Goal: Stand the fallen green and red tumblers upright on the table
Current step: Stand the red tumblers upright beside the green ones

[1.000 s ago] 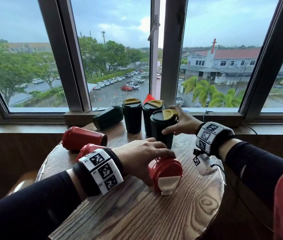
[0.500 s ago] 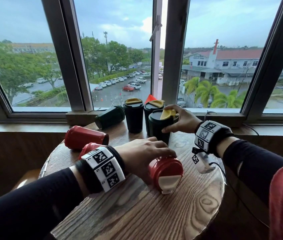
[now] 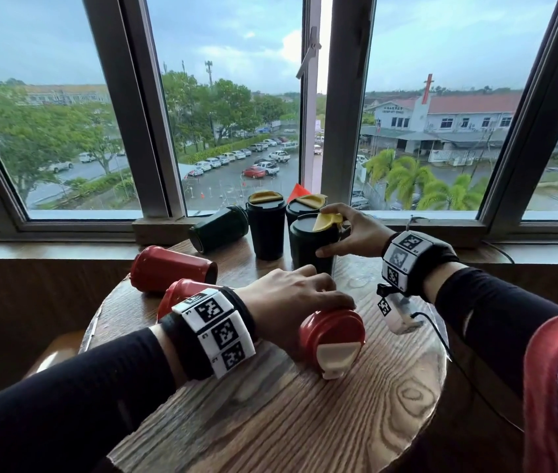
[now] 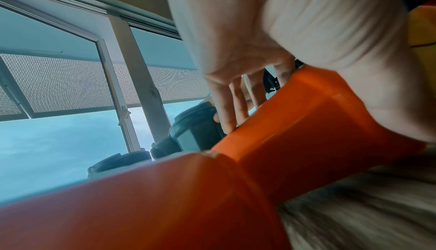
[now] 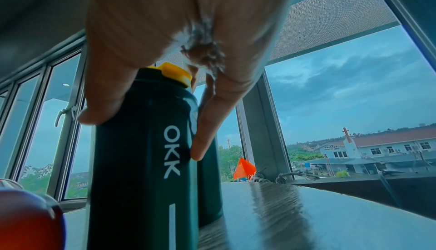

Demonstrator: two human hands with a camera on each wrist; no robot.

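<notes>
Currently:
left hand [image 3: 291,295]: red tumbler [image 3: 332,339] gripped, lying on counter [image 3: 305,421].
right hand [image 3: 352,233]: upright green tumbler [image 3: 308,244] held.
risk: neighbouring tumblers could be knocked when red one is swung up.

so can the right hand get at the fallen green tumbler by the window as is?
Probably not directly: the right hand grips an upright green tumbler, and the fallen green tumbler lies beyond another upright one.

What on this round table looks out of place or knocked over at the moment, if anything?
Four tumblers lie on their sides: one green tumbler by the sill and three red, the far red tumbler, another behind the left wrist, and the near red tumbler under the left hand. Three green ones stand. Nothing spilled.
</notes>
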